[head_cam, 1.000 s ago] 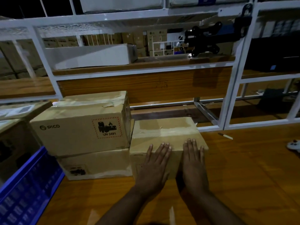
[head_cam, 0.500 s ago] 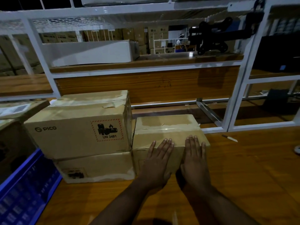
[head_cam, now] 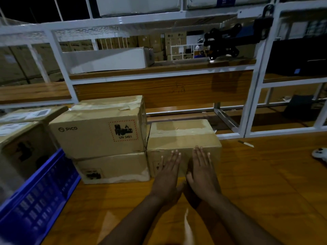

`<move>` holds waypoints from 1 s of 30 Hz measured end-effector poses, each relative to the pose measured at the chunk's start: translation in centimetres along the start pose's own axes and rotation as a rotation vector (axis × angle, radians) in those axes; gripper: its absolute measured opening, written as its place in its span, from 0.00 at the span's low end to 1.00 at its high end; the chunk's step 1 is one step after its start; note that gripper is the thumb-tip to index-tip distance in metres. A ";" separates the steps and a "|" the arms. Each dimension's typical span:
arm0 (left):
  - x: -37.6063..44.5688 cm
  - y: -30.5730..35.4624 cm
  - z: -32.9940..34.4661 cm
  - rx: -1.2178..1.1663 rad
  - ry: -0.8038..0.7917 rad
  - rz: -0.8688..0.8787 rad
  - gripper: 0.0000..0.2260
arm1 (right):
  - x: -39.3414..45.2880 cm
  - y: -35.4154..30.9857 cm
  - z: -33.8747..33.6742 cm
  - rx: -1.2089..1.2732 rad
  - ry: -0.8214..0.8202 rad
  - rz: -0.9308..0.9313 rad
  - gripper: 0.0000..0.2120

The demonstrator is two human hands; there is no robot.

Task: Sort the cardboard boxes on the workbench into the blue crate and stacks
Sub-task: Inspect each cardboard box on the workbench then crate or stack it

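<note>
The PICO box (head_cam: 99, 131) is seen in tan cardboard, printed in black, with a label bordered in red dashes around black symbols. The box beneath (head_cam: 113, 167) is paler tan, marked with a black print and whitish scuffing along its lower edge. The single box (head_cam: 182, 138) is plain tan with glossy clear tape across its top. The crate (head_cam: 40, 191) is shown in solid blue with a slotted grid pattern. The workbench (head_cam: 265, 183) is finished in orange-brown wood grain. The shelf frame (head_cam: 253, 85) is painted white.
</note>
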State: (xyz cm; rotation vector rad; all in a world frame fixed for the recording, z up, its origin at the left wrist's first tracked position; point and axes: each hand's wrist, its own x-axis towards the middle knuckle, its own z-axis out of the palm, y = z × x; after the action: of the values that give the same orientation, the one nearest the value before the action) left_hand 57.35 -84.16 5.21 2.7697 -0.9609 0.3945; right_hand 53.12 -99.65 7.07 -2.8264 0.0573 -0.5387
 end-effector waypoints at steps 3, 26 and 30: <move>-3.3 0.4 -0.4 -0.024 0.050 -0.091 0.39 | -2.1 -1.4 0.0 0.040 -0.028 -0.053 0.41; -30.8 -4.6 -6.6 -0.067 0.450 -0.542 0.32 | -15.8 -21.7 4.7 0.324 -0.104 -0.534 0.38; -36.0 -7.2 -8.8 -0.055 0.501 -0.588 0.33 | -17.6 -27.2 5.0 0.358 -0.102 -0.595 0.38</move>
State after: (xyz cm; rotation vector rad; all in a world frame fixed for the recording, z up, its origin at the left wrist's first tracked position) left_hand 32.97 -55.45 1.91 2.5386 -0.0372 0.8709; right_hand 38.28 -70.61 3.53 -2.4785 -0.8328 -0.4576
